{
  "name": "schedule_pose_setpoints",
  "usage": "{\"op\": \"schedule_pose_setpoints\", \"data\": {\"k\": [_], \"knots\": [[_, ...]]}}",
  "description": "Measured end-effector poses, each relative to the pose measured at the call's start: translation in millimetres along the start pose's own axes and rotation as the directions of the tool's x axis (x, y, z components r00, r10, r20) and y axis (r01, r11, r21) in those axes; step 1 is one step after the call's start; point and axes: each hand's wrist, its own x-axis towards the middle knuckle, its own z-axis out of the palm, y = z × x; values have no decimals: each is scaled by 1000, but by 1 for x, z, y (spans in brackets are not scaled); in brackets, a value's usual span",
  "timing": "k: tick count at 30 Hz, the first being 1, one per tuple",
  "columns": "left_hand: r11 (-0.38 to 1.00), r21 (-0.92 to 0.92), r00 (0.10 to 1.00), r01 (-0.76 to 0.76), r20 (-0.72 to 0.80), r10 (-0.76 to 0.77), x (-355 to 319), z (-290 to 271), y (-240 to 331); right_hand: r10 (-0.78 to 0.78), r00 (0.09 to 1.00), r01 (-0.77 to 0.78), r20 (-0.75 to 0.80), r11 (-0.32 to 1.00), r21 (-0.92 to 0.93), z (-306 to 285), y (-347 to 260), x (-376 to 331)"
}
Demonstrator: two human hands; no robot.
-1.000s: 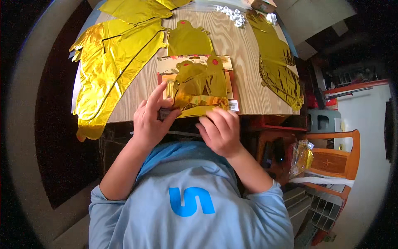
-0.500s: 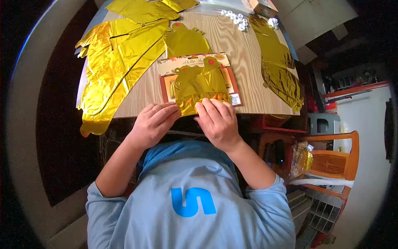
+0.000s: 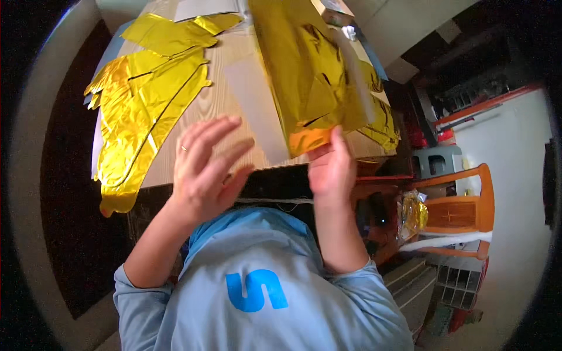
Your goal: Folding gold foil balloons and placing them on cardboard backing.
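On the near R-of-centre part of the surface [image 3: 219,105], head view: R hand [image 3: 332,171] is clamped on the orange end [image 3: 310,140] of a long gold foil sheet [image 3: 293,64], thumb up at that end's R side. L hand [image 3: 205,167] is off to the L, fingers spread, clear of the foil; hands well apart. Sheet's over the surface; lying on it or lifted, can't tell (motion blur). Long axis runs away from the person, leaning a bit L toward the far side; orange end faces the person, far end exits top of view. Pale strip [image 3: 254,102] along sheet's L side, too blurred to ID.

Big foil piece [image 3: 134,117] on surface's L side, long axis far-to-near, slanting L, near tip past the edge. Smaller foil piece [image 3: 170,38] beyond it.

Containers: small box [image 3: 333,11], far R of surface, contents n/c; white crumpled bit [image 3: 349,33] just beside. Clear bag [image 3: 413,213] w/ shiny gold stuff inside, by the wooden chair [image 3: 462,213], person's R.
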Motion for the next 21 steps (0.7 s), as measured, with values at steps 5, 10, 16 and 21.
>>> {"op": "schedule_pose_setpoints", "data": {"k": [5,10,16,21], "knots": [[999,37,976,-25,216,17,-22,16,17,296,954,-292,-45,953,75,-20,31,-41],[994,-4,890,107,446,-94,-30,20,0,351,925,-374,-146,910,-178,-51,40,-48],[999,27,833,43,551,-51,-40,25,-15,336,942,-221,20,661,-717,-70,9,-36],[998,44,868,-48,496,20,-47,31,-10,-74,984,178,162,476,-861,-91,-22,-12]]}}
